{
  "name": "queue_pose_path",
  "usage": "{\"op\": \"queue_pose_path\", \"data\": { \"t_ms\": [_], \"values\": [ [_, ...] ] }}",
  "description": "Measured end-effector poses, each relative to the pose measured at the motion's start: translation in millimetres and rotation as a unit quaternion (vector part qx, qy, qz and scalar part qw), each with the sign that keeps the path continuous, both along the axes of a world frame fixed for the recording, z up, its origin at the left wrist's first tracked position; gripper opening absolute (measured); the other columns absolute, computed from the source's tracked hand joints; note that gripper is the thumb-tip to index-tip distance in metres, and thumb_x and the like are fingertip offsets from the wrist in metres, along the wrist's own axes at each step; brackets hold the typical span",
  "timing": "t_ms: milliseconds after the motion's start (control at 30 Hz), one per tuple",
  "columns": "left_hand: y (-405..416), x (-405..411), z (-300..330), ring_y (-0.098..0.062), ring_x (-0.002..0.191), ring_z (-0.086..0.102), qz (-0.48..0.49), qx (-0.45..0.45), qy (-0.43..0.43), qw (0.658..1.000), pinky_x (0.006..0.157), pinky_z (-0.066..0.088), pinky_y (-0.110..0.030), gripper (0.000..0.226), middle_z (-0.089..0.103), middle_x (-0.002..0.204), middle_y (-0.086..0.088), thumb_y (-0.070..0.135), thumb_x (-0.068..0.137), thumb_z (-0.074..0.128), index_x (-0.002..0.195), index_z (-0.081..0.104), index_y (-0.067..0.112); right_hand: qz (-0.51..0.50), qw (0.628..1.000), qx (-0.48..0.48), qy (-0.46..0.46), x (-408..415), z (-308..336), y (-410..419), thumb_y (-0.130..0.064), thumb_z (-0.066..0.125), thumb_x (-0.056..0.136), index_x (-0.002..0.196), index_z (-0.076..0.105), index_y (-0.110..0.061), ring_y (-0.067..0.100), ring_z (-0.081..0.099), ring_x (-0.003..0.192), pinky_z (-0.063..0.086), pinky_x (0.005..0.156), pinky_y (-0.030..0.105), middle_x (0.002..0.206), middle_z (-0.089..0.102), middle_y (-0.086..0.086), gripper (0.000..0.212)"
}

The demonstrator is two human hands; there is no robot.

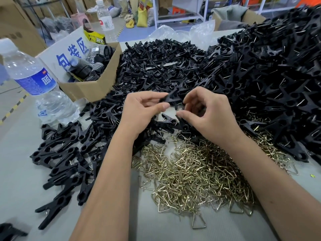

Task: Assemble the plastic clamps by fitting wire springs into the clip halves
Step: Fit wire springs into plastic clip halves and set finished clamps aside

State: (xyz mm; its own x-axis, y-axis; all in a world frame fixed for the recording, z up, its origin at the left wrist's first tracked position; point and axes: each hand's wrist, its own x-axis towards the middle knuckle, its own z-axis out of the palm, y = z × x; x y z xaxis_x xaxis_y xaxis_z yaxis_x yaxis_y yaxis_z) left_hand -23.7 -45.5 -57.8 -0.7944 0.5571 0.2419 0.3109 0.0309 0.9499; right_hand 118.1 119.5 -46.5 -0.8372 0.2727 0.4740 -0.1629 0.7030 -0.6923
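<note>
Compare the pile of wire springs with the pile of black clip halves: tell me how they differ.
The wire springs are brassy, shiny, thin bent wire; the black clip halves are matte black, solid plastic. The springs lie in a low, flat spread nearest the person, under the forearms; the clip halves lie in a thicker heap beyond the hands, beside the cardboard box. Both are loose, jumbled parts on the same table.

Grey table (22, 153). Behind it: blue-grey floor (137, 34) with yellow-black hazard stripe (13, 108), white metal shelving (180, 13), stacked cardboard cartons (19, 20), sacks. Even, diffuse light.
</note>
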Motion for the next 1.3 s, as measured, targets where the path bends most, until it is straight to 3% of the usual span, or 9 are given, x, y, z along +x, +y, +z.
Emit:
{"op": "queue_pose_path", "data": {
  "t_ms": [133,300,467,567,667,800,867,1033,1300],
  "values": [
    [-3,-7,-2,-0.013,0.084,0.075,0.061,0.037,0.019,0.997,0.087,0.062,-0.032,0.031,0.081,0.090,0.001,0.006,0.079,0.088,0.101,0.081,0.026,0.096,0.942,0.277,-0.162,-2,11,-11,-0.039,0.083,0.085,0.094,0.077,-0.035,0.003,0.049,0.092,0.052,0.084,0.033,0.094,0.058,-0.020,0.011],
    [-2,-5,-2,-0.009,0.086,0.075,0.056,0.032,0.031,0.997,0.083,0.059,-0.023,0.029,0.081,0.091,0.006,0.010,0.078,0.090,0.100,0.081,0.027,0.087,0.916,0.329,-0.213,-7,12,-24,-0.041,0.079,0.087,0.093,0.077,-0.037,0.011,0.046,0.104,0.051,0.085,0.034,0.097,0.054,-0.016,0.007],
    [-4,-7,-3,-0.020,0.092,0.076,0.073,0.050,0.015,0.996,0.089,0.062,-0.039,0.028,0.081,0.093,0.000,0.011,0.077,0.091,0.101,0.082,0.023,0.098,0.964,0.190,-0.161,-3,7,-22,-0.023,0.073,0.095,0.085,0.073,-0.023,0.005,0.057,0.086,0.050,0.083,0.029,0.085,0.062,-0.015,0.010],
    [-6,-9,-3,-0.025,0.097,0.076,0.080,0.064,-0.005,0.995,0.092,0.061,-0.042,0.028,0.081,0.096,-0.003,0.012,0.077,0.091,0.099,0.082,0.026,0.075,0.992,-0.020,-0.097,-3,7,-16,-0.016,0.076,0.094,0.094,0.077,-0.020,0.004,0.065,0.067,0.052,0.065,0.019,0.075,0.071,-0.008,0.004],
    [-8,-10,-2,-0.016,0.093,0.075,0.051,0.058,-0.015,0.997,0.090,0.061,-0.034,0.029,0.081,0.095,-0.001,0.010,0.075,0.091,0.098,0.082,0.026,0.094,0.951,-0.285,-0.075,-2,5,-12,-0.001,0.072,0.094,0.111,0.078,-0.012,0.010,0.066,0.058,0.053,0.057,0.018,0.073,0.074,0.004,0.022],
    [-7,-10,-3,-0.012,0.090,0.073,0.033,0.042,-0.013,0.998,0.086,0.057,-0.024,0.030,0.081,0.094,0.001,0.007,0.073,0.092,0.094,0.081,0.026,0.092,0.881,-0.461,-0.063,-1,4,-9,-0.006,0.077,0.082,0.094,0.080,-0.005,0.028,0.078,0.076,0.061,0.065,0.023,0.081,0.075,0.016,0.012],
    [-8,-10,-3,-0.011,0.091,0.073,0.029,0.040,-0.013,0.999,0.085,0.056,-0.022,0.031,0.081,0.096,0.001,0.006,0.072,0.092,0.094,0.081,0.025,0.085,0.867,-0.487,-0.057,0,4,-8,-0.013,0.080,0.075,0.088,0.079,-0.005,0.031,0.078,0.080,0.061,0.063,0.024,0.083,0.075,0.016,0.015],
    [-10,-8,-2,-0.012,0.086,0.075,-0.014,0.051,-0.034,0.998,0.081,0.057,-0.021,0.033,0.081,0.096,-0.003,-0.001,0.071,0.090,0.092,0.082,0.023,0.049,0.887,-0.457,-0.038,-1,0,-3,-0.011,0.082,0.081,0.084,0.083,-0.014,0.007,0.062,0.067,0.046,0.053,0.018,0.075,0.073,0.001,0.005],
    [-12,-1,2,-0.002,0.077,0.069,-0.080,0.055,-0.021,0.995,0.073,0.056,-0.015,0.031,0.077,0.082,0.008,0.013,0.061,0.091,0.087,0.084,0.028,0.015,0.857,-0.515,-0.011,-1,-4,-6,0.006,0.075,0.087,0.093,0.081,-0.002,0.033,0.078,0.081,0.062,0.070,0.026,0.088,0.076,0.021,0.011]
  ]
}}
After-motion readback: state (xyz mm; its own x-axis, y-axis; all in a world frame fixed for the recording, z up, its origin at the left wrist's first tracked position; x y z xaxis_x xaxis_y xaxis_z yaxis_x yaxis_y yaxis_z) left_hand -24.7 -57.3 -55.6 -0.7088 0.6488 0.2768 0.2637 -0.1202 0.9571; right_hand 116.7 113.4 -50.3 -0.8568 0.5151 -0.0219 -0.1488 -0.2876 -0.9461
